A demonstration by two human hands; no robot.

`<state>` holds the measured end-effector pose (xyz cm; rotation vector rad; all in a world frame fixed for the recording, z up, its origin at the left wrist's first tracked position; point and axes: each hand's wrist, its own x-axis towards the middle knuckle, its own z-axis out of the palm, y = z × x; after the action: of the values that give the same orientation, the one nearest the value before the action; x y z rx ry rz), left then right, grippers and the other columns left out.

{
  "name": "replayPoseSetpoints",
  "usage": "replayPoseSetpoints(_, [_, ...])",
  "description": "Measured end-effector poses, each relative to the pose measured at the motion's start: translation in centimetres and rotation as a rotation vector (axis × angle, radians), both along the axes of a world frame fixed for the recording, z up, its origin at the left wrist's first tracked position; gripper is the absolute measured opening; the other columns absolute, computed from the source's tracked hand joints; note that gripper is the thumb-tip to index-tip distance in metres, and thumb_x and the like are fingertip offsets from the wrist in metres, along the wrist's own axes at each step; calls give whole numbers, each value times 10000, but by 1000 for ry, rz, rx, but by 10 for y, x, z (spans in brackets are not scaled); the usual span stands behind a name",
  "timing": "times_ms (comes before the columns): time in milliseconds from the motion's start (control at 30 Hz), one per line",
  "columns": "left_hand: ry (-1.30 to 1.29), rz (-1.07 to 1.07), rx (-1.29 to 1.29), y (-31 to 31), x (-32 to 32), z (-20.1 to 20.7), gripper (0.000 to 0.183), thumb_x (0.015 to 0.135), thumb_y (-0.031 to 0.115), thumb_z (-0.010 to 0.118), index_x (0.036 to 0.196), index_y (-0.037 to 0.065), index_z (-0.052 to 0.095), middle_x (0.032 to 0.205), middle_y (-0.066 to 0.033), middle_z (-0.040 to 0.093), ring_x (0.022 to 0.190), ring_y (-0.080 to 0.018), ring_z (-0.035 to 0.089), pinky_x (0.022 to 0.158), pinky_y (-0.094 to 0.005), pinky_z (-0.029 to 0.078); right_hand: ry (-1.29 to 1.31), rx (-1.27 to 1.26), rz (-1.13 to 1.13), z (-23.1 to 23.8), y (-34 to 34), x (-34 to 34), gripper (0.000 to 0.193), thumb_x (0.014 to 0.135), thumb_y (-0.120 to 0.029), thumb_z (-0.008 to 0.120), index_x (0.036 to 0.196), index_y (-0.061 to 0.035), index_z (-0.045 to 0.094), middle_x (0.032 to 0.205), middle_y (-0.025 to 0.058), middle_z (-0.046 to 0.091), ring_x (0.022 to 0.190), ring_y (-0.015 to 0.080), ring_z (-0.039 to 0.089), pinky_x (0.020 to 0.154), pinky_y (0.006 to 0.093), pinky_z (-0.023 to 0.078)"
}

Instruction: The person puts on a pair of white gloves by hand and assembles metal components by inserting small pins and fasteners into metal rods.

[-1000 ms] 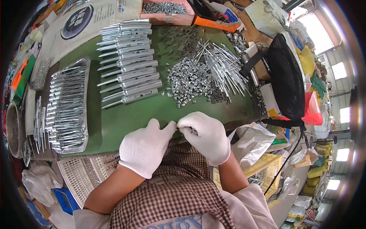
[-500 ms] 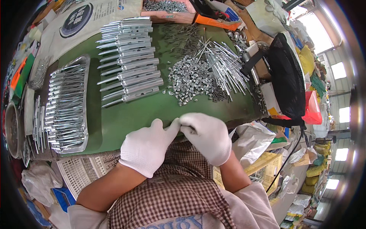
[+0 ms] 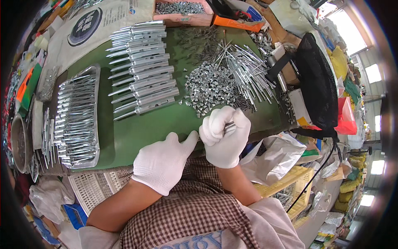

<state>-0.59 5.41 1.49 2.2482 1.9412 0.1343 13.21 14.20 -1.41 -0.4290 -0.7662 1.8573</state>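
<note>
My left hand (image 3: pixel 159 162), in a white knit glove, is at the table's near edge with its thumb stretched toward the right hand. Its other fingers curl under, and whatever they hold is hidden. My right hand (image 3: pixel 226 139), gloved too, is turned partly palm up with fingers curled round small silver metal pieces (image 3: pixel 229 126), of which only a bit shows. The two hands are slightly apart. Just beyond the right hand lies a pile of small silver cone-shaped metal parts (image 3: pixel 207 87). Long thin metal rods (image 3: pixel 251 72) lie heaped beside it, and dark small screws or pins (image 3: pixel 242 103) lie around.
Metal tubes with pointed rods (image 3: pixel 143 76) form a column on the green table (image 3: pixel 141 128). To the left, a metal tray (image 3: pixel 98 124) holds many rods. A pink box (image 3: pixel 182 18) of small parts and an orange box (image 3: pixel 238 25) stand at the back. A black mesh bag (image 3: pixel 317 83) is at right.
My right hand has moved up and away from the left thumb and turned palm up, showing metal in its curled fingers. The left hand stays nearly in place. The view has shifted slightly.
</note>
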Motion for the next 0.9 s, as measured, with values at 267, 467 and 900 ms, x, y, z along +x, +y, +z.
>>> replayPoseSetpoints(267, [38, -54, 78, 2, -1, -3, 292, 869, 158, 598, 1158, 117, 611, 737, -38, 537, 539, -187, 636, 455, -328, 511, -469, 246, -67, -2, -10, -3, 453, 964, -174, 391, 534, -36, 362, 532, 35, 381, 458, 123, 312, 463, 292, 224])
replayPoseSetpoints(467, [135, -18, -13, 23, 21, 7, 60, 873, 139, 587, 859, 101, 543, 749, -53, 604, 607, -230, 686, 520, -367, 551, -473, 385, -227, -11, -7, 10, 348, 899, -47, 441, 560, -34, 362, 548, 23, 409, 488, 111, 350, 475, 281, 237])
replayPoseSetpoints(900, [175, 561, 34, -191, -96, 15, 378, 776, 83, 689, 1150, 33, 671, 991, -147, 649, 921, -356, 626, 804, -468, 490, -115, -32, 49, -11, -1, 17, 131, 905, -26, 458, 789, -15, 520, 599, -12, 402, 476, 69, 299, 447, 243, 239])
